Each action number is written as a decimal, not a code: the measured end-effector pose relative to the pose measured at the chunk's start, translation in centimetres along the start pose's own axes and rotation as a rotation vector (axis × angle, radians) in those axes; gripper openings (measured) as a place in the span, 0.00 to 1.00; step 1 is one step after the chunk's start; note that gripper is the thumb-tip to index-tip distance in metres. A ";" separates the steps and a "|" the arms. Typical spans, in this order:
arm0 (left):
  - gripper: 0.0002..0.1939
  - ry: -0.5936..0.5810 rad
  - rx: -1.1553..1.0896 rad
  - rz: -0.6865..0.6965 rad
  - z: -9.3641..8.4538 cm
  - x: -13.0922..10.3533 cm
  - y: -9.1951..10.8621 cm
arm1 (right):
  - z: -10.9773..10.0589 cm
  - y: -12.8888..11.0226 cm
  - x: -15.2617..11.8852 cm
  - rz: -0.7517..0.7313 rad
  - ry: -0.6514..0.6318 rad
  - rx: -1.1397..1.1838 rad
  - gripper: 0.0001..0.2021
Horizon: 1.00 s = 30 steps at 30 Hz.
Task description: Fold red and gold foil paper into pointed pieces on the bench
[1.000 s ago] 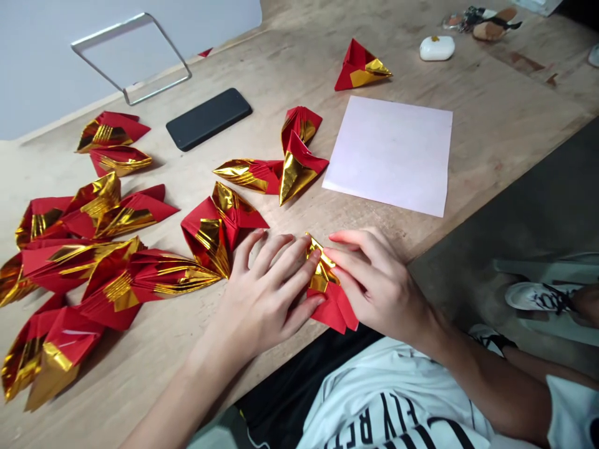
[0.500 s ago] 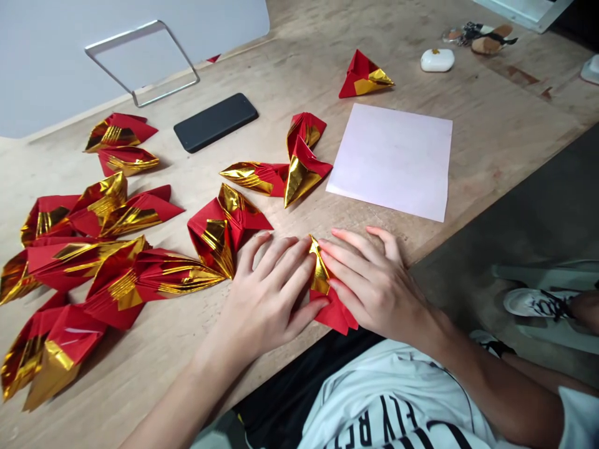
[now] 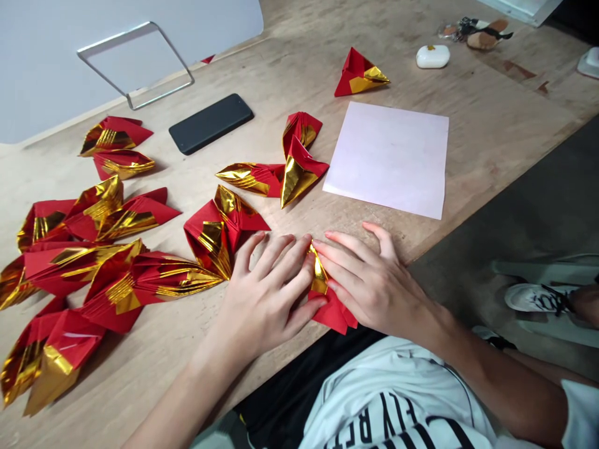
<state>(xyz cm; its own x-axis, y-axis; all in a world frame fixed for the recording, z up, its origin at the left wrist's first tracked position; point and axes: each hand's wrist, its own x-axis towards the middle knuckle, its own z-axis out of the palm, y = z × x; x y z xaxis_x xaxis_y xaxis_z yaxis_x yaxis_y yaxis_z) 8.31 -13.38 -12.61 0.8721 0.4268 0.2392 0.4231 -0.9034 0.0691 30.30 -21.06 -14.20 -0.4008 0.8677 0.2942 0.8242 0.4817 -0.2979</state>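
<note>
A black smartphone (image 3: 211, 124) lay near a metal wire frame (image 3: 161, 94); a white earbud case (image 3: 433, 57) sat near a keychain (image 3: 482, 36). A black-laced sneaker (image 3: 538, 298) showed below.

- Near folded paper (image 3: 336, 312): red, shiny gold toward far end
- Left folded pieces (image 3: 60, 265): red, striped with metallic gold
- Square sheet (image 3: 388, 159): plain pale pink
- Phone (image 3: 211, 123): black
- Oval case (image 3: 433, 58): white, small gold mark
- Shirt (image 3: 397, 368): white, black lettering
</note>
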 end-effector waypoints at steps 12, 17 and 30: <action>0.21 -0.013 0.015 -0.012 -0.2 0.1 -0.1 | -0.4 -0.1 -0.5 0.030 -0.005 0.008 0.19; 0.19 -0.015 -0.001 -0.025 -0.3 0.1 0.0 | -0.8 -0.3 -1.6 0.033 -0.055 -0.017 0.24; 0.22 -0.016 0.005 0.003 -0.3 0.3 -0.2 | -0.8 0.4 -1.8 0.004 -0.118 -0.128 0.35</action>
<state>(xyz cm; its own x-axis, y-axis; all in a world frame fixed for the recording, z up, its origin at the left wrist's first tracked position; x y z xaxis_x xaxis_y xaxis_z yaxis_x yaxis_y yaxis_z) 8.40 -13.11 -12.31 0.8773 0.4245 0.2239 0.4215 -0.9046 0.0635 31.62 -22.54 -14.14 -0.4354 0.8816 0.1819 0.8670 0.4651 -0.1787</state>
